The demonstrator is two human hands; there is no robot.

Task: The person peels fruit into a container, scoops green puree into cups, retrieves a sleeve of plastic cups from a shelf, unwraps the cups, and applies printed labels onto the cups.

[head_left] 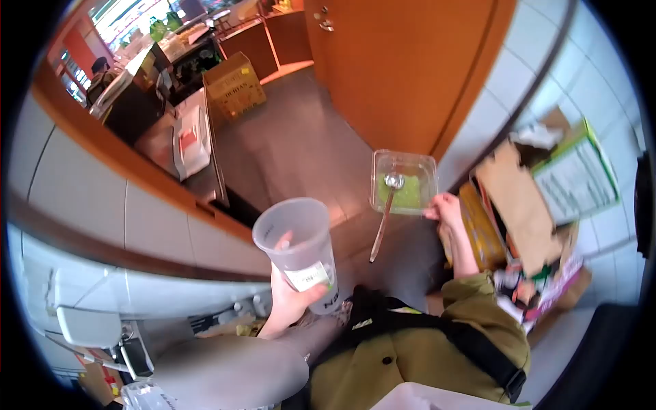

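Just right of the held tub (410, 161) stand cartons (516, 205).

"DURIAN" on cardboard box (234, 89); "Na" on cup (313, 254)

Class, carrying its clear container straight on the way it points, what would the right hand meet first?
Probably the orange door: it lies beyond the clear container in line with the right hand, though depth is unclear.

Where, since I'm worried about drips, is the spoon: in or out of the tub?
Partly in: the spoon's head shows inside the tub, its handle beyond the rim.
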